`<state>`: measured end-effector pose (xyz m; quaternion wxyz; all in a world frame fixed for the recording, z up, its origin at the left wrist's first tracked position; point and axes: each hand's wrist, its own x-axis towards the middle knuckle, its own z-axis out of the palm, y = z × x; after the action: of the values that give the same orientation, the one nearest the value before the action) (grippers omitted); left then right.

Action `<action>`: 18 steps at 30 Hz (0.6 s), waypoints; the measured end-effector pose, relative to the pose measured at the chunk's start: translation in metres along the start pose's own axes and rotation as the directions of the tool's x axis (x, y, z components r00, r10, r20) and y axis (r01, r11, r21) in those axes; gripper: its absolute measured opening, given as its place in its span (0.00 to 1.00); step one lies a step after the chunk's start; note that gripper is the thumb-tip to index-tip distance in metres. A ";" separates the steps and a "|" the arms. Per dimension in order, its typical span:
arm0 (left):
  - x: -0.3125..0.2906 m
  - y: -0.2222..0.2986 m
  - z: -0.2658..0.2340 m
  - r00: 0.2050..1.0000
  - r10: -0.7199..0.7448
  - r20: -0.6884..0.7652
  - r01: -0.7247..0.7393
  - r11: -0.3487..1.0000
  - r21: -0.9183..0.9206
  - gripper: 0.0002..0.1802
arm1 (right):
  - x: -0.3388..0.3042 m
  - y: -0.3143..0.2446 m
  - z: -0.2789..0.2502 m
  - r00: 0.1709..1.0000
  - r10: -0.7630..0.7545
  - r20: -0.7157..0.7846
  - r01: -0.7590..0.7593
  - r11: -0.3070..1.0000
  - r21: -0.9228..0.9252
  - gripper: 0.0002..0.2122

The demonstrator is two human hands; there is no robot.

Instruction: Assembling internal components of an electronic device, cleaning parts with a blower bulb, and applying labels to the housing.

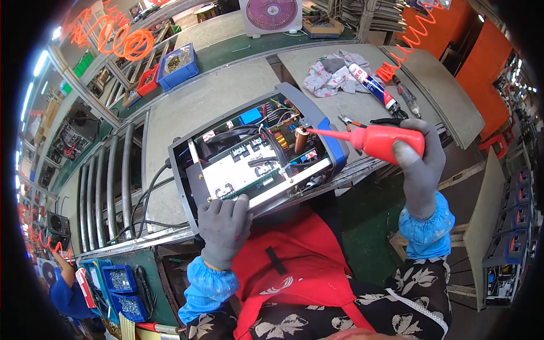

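An opened electronic machine (243, 167) lies on the bench, its metal case exposing circuit boards, cables and a copper-coloured cylinder (301, 140). My right hand (422, 161), in a grey glove, is wrapped round a red squeeze bottle (391, 141). The bottle is tilted sideways, and its long thin nozzle reaches left to the top of the cylinder; whether the tip touches it I cannot tell. At the near left corner of the case, my gloved left hand (225, 231) grips the edge with its fingers bent over the rim.
A blue-and-white tube (374, 88), a crumpled cloth (337, 73) and a screwdriver (352, 120) lie at the back right. Metal rollers (105, 187) stand left of the machine, with a black cable (148, 195) beside them. Blue parts bins (177, 67) sit at the far left.
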<state>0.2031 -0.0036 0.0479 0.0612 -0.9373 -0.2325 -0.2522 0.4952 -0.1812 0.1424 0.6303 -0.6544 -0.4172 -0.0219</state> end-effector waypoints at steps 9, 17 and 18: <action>0.042 -0.009 -0.041 0.993 0.061 -0.103 -0.060 0.998 0.014 0.22 | -0.016 0.020 -0.019 0.953 0.267 -0.141 -0.181 0.880 0.439 0.16; 0.122 -0.089 -0.061 0.996 -0.003 -0.093 0.007 0.999 0.043 0.14 | -0.006 0.018 0.014 0.940 0.012 -0.340 0.076 0.967 0.245 0.18; 0.127 -0.093 -0.056 0.997 -0.017 -0.073 0.018 1.000 0.017 0.15 | -0.007 0.018 0.013 0.953 -0.059 -0.296 0.110 0.981 0.158 0.17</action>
<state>0.2320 0.1168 0.1594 0.0755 -0.9248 -0.2406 -0.2848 0.4946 -0.1709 0.1209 0.7376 -0.5684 -0.3480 -0.1083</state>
